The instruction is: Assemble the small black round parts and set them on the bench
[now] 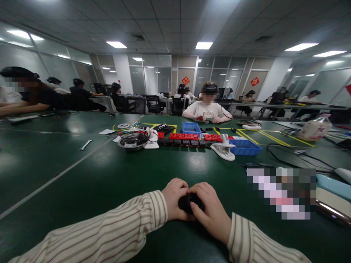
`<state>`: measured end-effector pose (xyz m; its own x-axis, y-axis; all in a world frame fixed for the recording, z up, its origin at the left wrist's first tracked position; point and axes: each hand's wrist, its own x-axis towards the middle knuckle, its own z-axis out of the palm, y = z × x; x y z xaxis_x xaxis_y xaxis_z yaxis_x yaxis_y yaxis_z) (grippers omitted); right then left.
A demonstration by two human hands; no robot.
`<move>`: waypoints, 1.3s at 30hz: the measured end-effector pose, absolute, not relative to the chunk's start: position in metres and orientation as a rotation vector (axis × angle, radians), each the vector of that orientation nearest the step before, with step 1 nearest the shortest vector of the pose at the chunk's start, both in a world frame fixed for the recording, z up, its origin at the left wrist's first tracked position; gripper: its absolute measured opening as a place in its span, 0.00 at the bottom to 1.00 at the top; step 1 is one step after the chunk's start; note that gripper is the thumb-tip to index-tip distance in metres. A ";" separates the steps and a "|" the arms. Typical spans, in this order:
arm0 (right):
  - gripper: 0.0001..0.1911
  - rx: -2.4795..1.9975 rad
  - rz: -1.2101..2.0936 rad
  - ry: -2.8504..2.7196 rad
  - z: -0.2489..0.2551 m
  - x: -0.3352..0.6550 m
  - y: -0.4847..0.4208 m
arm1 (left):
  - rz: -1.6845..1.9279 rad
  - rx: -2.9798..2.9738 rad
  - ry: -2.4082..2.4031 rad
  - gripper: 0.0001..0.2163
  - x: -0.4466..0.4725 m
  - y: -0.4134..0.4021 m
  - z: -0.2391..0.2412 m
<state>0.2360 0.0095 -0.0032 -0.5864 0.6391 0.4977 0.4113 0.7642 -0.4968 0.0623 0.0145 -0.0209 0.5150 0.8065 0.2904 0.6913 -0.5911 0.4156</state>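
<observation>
Both my hands rest on the green table [90, 171] near its front edge, wrapped together around a small black object [188, 202]. My left hand [174, 197] closes on its left side. On its right side sits my right hand [211, 212], fingers curled over the top. Most of the black object is hidden under my fingers. Both sleeves are striped.
Farther back lie a row of red and black parts [189, 138], two blue bins [245, 147], a metal bowl [131, 142], white clamps [223, 149] and a wrench [85, 145]. A black cable [287, 153] and flat devices lie at right. A person [208, 107] sits opposite; others work behind.
</observation>
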 end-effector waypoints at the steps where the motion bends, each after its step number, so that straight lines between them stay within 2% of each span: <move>1: 0.09 -0.730 0.460 -2.281 -0.002 0.237 0.009 | 0.655 2.501 1.253 0.25 0.062 0.015 -0.021; 6: 0.12 -0.561 0.544 -2.341 -0.001 0.240 0.010 | 0.644 2.479 1.262 0.24 0.062 0.012 -0.018; 13: 0.21 -0.735 0.505 -2.243 -0.008 0.238 0.012 | 0.711 2.449 1.274 0.31 0.062 0.011 -0.019; 20: 0.09 -0.838 0.449 -2.284 -0.006 0.235 0.007 | 0.669 2.509 1.204 0.23 0.061 0.013 -0.021; 25: 0.14 -0.585 0.513 -2.314 0.000 0.238 0.004 | 0.662 2.500 1.179 0.19 0.061 0.015 -0.022; 27: 0.16 -0.566 0.519 -2.321 0.000 0.239 0.004 | 0.654 2.499 1.173 0.22 0.062 0.015 -0.021; 31: 0.18 -0.646 0.548 -2.262 -0.004 0.239 0.008 | 0.694 2.448 1.186 0.34 0.063 0.012 -0.019; 33: 0.18 -0.708 0.563 -2.216 -0.007 0.239 0.011 | 0.713 2.420 1.202 0.36 0.063 0.011 -0.019; 39: 0.11 -0.879 0.531 -2.229 -0.009 0.237 0.012 | 0.672 2.442 1.208 0.23 0.064 0.013 -0.021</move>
